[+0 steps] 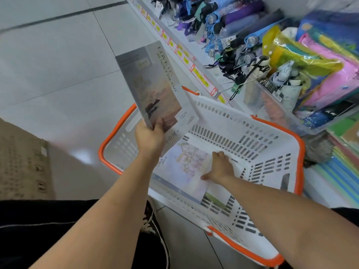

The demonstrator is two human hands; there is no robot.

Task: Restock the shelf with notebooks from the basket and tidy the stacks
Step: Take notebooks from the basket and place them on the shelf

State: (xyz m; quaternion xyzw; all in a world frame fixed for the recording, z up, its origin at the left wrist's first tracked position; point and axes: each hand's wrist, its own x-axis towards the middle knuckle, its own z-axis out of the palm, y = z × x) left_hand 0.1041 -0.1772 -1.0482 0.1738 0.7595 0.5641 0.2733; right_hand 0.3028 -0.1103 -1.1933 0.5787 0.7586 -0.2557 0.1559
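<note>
Left hand [150, 137]: fingers curled round the lower corner of a stack of notebooks [155, 84], thumb on the top cover, held tilted above the far left corner of the basket [252, 144]. The top cover shows a sunset seascape and the printed words "LOVE OF THE SUNSET ISLAND"; Chinese characters near the thumb are only partly legible.

Right hand [220, 167]: inside the basket, fingers bent down over the far edge of a pastel-covered notebook [182, 171] lying flat on the basket floor, thumb spread along its right edge. Its small cover lettering is too blurred to read.

Basket: white perforated plastic, orange rim and handles, standing on the tiled floor against the shelf [204, 61].

Shelf: front edge carries yellow and red price tags [202, 77], unreadable. On it lie folded umbrellas [242, 22], a clear bin [272, 105] and coloured plastic folders [330, 61].

A black sneaker [153, 226] stands at the basket's near left side.
</note>
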